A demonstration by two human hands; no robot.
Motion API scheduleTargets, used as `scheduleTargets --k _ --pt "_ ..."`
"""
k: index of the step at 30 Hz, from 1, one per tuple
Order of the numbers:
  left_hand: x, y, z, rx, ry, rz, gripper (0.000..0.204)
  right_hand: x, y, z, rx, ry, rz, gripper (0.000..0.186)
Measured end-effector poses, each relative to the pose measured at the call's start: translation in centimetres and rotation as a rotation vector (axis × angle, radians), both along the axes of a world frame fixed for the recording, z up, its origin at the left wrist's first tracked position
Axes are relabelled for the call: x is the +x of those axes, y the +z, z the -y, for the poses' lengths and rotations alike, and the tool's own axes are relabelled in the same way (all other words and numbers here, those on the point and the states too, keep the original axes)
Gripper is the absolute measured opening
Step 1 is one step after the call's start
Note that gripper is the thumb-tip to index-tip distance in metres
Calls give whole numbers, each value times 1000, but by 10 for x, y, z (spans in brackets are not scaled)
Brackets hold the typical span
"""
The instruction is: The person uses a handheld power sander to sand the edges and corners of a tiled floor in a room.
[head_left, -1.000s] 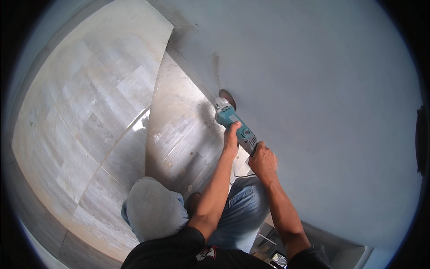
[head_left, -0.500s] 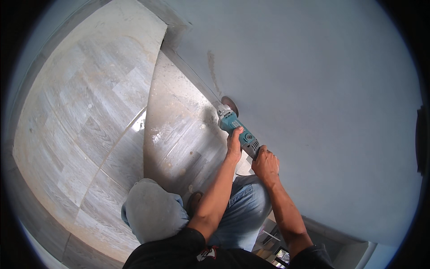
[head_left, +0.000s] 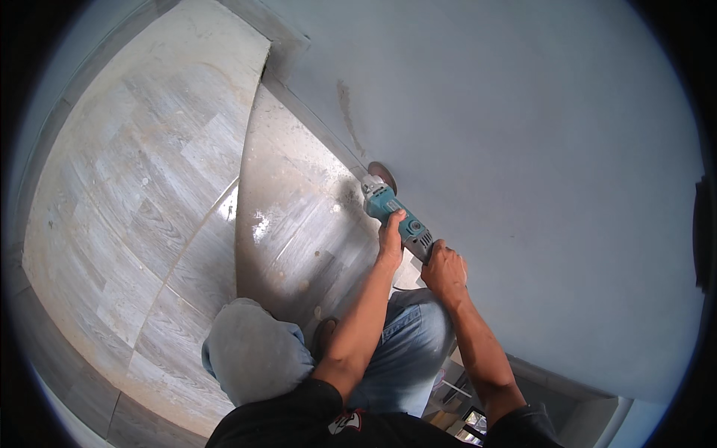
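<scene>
My left hand (head_left: 390, 240) is wrapped round the body of a teal and silver angle grinder (head_left: 387, 201), thumb on top. My right hand (head_left: 444, 270) grips the dark rear end of the tool. The brownish disc (head_left: 383, 177) at its head is at the blue-grey wall (head_left: 538, 164), just by the skirting strip (head_left: 302, 116); whether it touches cannot be told. A brownish scuff (head_left: 345, 112) marks the wall beside the disc.
Grey plank-patterned flooring (head_left: 142, 201) with pale dusty patches lies to the left, bordered by skirting. My bent knees (head_left: 254, 347) in dusty jeans are beneath my arms. An opening with assorted objects (head_left: 455, 403) shows at the lower right.
The grinder and both hands have shifted slightly down and rightward in the picture since a second ago, while the floor and wall marks have slid a little left. The grip is unchanged.
</scene>
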State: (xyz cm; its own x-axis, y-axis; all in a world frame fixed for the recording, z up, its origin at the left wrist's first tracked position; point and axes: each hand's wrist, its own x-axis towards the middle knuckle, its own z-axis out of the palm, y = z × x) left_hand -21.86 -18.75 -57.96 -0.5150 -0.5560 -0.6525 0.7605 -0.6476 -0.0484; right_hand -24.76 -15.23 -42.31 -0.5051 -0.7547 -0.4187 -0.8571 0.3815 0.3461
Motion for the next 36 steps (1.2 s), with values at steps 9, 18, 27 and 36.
scheduleTargets --k 9,18,27,36 --pt "6 -7 19 -122 64 -15 44 13 0 10 -119 18 26 22" --pt "-3 -14 1 -25 -9 -16 44 3 0 7 8 3 18 22" --pt "1 -8 21 -116 59 -70 43 6 -1 15 -86 -22 41 20" --pt "-8 -8 -3 43 15 -68 43 -5 3 10 76 -10 15 22"
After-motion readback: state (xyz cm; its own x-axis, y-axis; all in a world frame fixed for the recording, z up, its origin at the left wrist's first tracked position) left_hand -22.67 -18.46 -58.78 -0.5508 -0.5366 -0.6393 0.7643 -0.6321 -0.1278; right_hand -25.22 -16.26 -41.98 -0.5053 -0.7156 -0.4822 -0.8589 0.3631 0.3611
